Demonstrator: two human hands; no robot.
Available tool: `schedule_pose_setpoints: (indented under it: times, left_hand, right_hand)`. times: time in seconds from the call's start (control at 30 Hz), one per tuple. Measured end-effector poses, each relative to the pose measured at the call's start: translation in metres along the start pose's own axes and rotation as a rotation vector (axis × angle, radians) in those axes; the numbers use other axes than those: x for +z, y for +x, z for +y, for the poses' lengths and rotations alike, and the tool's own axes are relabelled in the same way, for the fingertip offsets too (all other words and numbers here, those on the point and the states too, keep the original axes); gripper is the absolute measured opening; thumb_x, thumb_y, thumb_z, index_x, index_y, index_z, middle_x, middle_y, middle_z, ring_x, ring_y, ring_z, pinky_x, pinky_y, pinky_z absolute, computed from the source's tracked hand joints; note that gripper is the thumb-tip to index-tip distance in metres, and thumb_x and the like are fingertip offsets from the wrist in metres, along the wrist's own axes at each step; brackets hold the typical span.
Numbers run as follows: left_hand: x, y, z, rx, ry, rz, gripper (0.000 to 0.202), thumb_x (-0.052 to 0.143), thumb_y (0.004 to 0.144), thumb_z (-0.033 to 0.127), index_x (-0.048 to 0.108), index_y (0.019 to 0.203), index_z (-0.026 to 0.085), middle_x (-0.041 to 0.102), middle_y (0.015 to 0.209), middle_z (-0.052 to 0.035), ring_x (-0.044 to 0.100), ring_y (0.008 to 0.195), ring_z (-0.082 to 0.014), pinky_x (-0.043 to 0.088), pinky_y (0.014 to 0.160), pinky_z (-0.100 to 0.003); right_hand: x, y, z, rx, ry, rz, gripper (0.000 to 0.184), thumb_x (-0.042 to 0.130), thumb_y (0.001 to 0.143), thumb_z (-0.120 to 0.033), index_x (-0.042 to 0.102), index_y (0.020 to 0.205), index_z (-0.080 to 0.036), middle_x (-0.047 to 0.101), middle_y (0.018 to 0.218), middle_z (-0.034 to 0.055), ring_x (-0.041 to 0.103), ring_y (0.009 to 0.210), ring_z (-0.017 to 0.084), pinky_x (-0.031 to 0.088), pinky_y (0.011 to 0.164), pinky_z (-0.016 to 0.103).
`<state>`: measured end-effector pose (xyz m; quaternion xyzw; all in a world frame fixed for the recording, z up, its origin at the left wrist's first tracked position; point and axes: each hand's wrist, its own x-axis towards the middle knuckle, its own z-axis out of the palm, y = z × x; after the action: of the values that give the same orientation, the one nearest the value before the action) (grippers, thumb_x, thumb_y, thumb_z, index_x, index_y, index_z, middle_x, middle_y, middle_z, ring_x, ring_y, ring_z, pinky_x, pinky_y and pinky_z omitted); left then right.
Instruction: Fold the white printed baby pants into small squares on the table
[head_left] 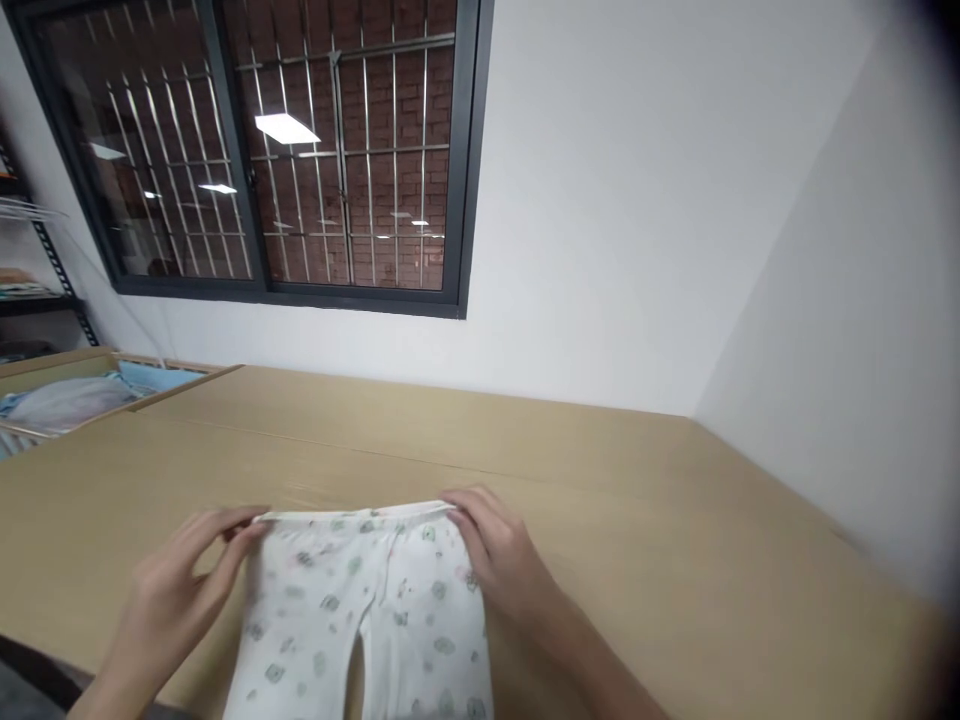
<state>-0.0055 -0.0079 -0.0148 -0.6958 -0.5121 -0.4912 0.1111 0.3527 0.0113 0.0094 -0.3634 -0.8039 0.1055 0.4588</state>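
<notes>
A pair of small white pants (315, 600) with a green and grey print is spread by its waistband above the tabletop. My left hand (187, 570) pinches the left end of the waistband between thumb and fingers. At the opposite end, my right hand (495, 545) grips the waistband's corner. The waistband is stretched nearly straight between both hands. An open slit shows at the crotch, with the table visible through it. The lower legs run out of the bottom of the view.
The wide wooden table (637, 500) reaches back to a white wall (600, 200). A barred window (360, 150) is at the upper left. Below it on the left sits an open wooden bin (142, 405) holding a bagged bundle (71, 400). A black shelf rack (52, 250) stands at the far left.
</notes>
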Motion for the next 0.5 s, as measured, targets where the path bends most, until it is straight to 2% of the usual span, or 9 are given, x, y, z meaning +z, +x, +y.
schedule_pose_setpoints:
  times: [0.1,0.17,0.27,0.4,0.5]
  left_hand:
    - [0.066,0.028,-0.005,-0.040,-0.048,-0.158,0.026,0.051,0.098,0.048,0.066,0.101,0.027,0.073,0.096,-0.0006,0.067,0.088,-0.0201,0.052,0.080,-0.031]
    - [0.109,0.041,-0.010,-0.087,-0.030,-0.267,0.029,0.044,0.101,0.046,0.063,0.100,0.025,0.072,0.097,-0.0020,0.065,0.090,-0.0201,0.050,0.082,-0.031]
    - [0.165,0.056,-0.023,-0.069,-0.009,-0.369,0.026,0.040,0.102,0.034,0.061,0.094,0.023,0.069,0.095,-0.0034,0.063,0.092,-0.0196,0.047,0.085,-0.032]
    - [0.225,0.070,-0.043,-0.091,0.069,-0.433,0.022,0.042,0.101,0.025,0.061,0.092,0.019,0.065,0.093,-0.0052,0.061,0.094,-0.0198,0.047,0.088,-0.035]
    - [0.257,0.080,-0.052,-0.133,0.136,-0.484,0.019,0.052,0.100,0.032,0.062,0.097,0.016,0.065,0.097,-0.0042,0.061,0.096,-0.0195,0.049,0.091,-0.040]
  right_hand:
    - [0.000,0.005,0.049,0.104,-0.107,-0.024,0.029,0.035,0.105,-0.026,0.063,0.113,-0.023,0.069,0.106,0.0089,0.065,0.099,0.024,0.054,0.087,0.040]
    - [0.007,0.009,0.082,0.178,-0.178,-0.057,0.030,0.033,0.105,-0.024,0.063,0.111,-0.022,0.069,0.106,0.0096,0.065,0.100,0.025,0.053,0.086,0.039]
    - [0.024,0.016,0.129,0.245,-0.334,-0.131,0.031,0.033,0.104,-0.018,0.063,0.110,-0.019,0.069,0.108,0.0105,0.063,0.103,0.025,0.050,0.089,0.037]
    - [0.046,0.031,0.179,0.282,-0.494,-0.201,0.029,0.037,0.101,-0.011,0.065,0.108,-0.017,0.069,0.106,0.0102,0.062,0.104,0.023,0.045,0.091,0.033]
    - [0.058,0.042,0.207,0.319,-0.534,-0.197,0.028,0.040,0.100,-0.010,0.066,0.107,-0.016,0.067,0.108,0.0110,0.059,0.104,0.024,0.042,0.090,0.033]
